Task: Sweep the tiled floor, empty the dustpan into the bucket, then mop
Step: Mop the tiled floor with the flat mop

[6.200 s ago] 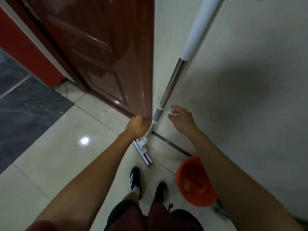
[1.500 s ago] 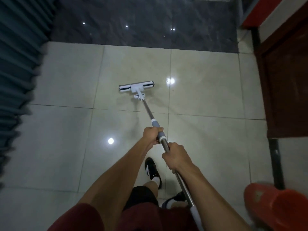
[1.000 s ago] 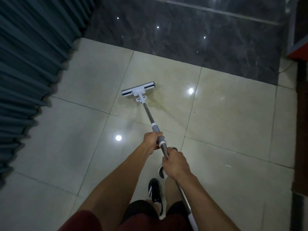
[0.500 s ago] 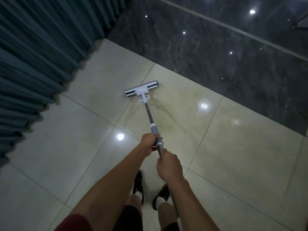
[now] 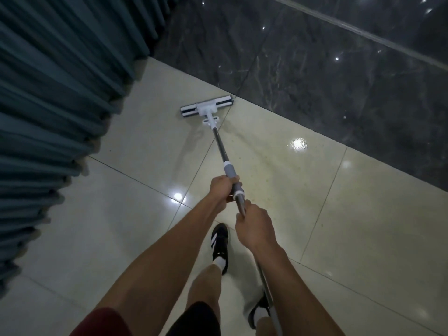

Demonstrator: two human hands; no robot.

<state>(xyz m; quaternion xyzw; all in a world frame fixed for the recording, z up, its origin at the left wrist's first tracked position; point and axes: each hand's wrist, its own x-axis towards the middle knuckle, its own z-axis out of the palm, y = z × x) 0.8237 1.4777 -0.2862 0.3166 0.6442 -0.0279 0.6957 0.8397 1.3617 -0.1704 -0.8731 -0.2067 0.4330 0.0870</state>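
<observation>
The flat mop head [image 5: 206, 107] lies on the pale glossy floor tiles [image 5: 135, 146], its right end at the edge where the dark marble tiles [image 5: 327, 76] begin. From its white bracket the metal mop handle [image 5: 220, 146] slants back toward the person, passing a grey sleeve and running down past the right leg to the bottom of the view. Teal pleated curtains [image 5: 53, 98] hang along the left, their hem near the mop head but apart from it. Ceiling lights reflect as bright spots on the tiles. The left hand [image 5: 223, 189] is wrapped around the grey sleeve, arm stretched forward. The right hand [image 5: 254, 229] is clenched on the bare metal just behind it, knuckles up. A black striped sneaker [image 5: 220, 243] stands between the forearms.
</observation>
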